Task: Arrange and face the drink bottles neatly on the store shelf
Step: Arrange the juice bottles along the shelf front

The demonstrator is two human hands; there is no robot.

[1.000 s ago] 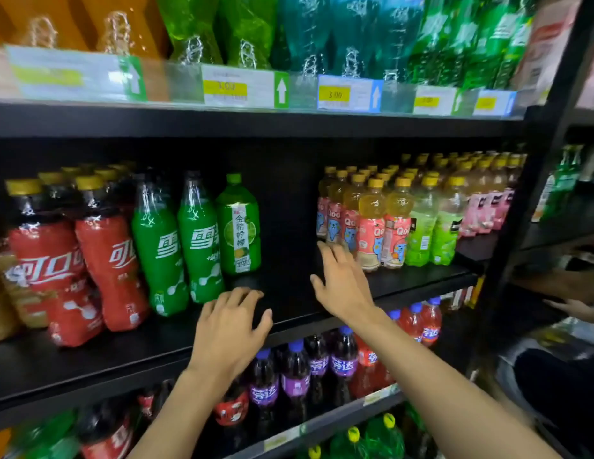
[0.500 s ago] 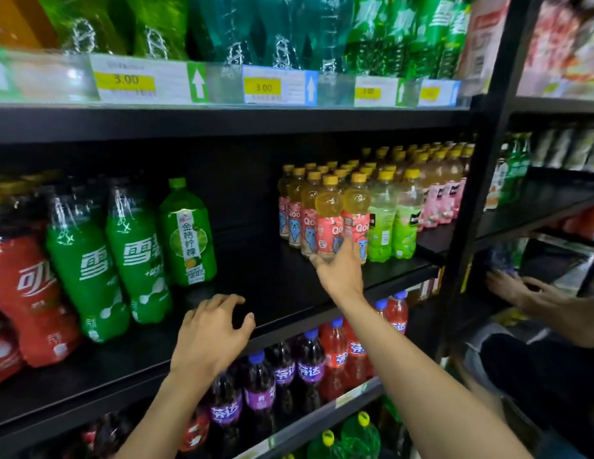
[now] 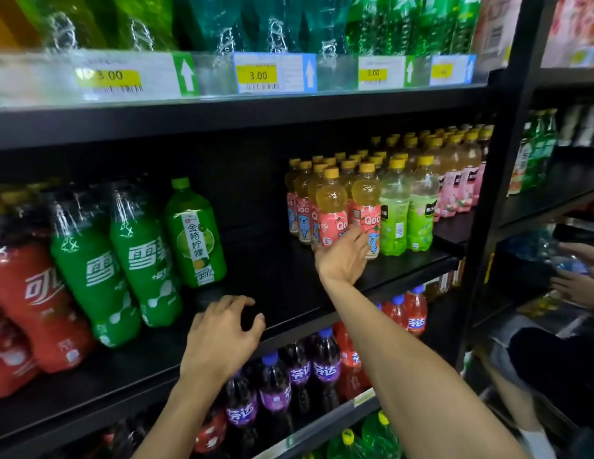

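Head view: the black middle shelf [image 3: 272,270] crosses the frame, with a bare stretch at its centre. At 3 o'clock stands a block of small yellow-capped juice bottles. The front pink-label bottle [image 3: 332,207] and its neighbour [image 3: 367,207] are upright and touching, and two green-label bottles [image 3: 393,210] stand just beside them at the shelf's front.

The right hand [image 3: 343,258] reaches in at 4 o'clock, near centre, back to the camera. Its fingers [image 3: 355,235] lie over the lower labels of the two pink-label bottles. The palm hides the contact, so I cannot tell whether it clasps a bottle or only touches it.

The left hand [image 3: 222,339], at 7 o'clock, hangs over the shelf's front edge with its fingers loosely curled, holding nothing.

At 9 o'clock are tall green soda bottles [image 3: 90,260], slightly tilted, with a green citrus tea bottle [image 3: 194,233] upright to their right and red cola bottles [image 3: 34,293] at far left.

Purple soda bottles [image 3: 325,359] fill the lower shelf at 6 o'clock, and price tags [image 3: 257,74] line the rail at 12 o'clock.
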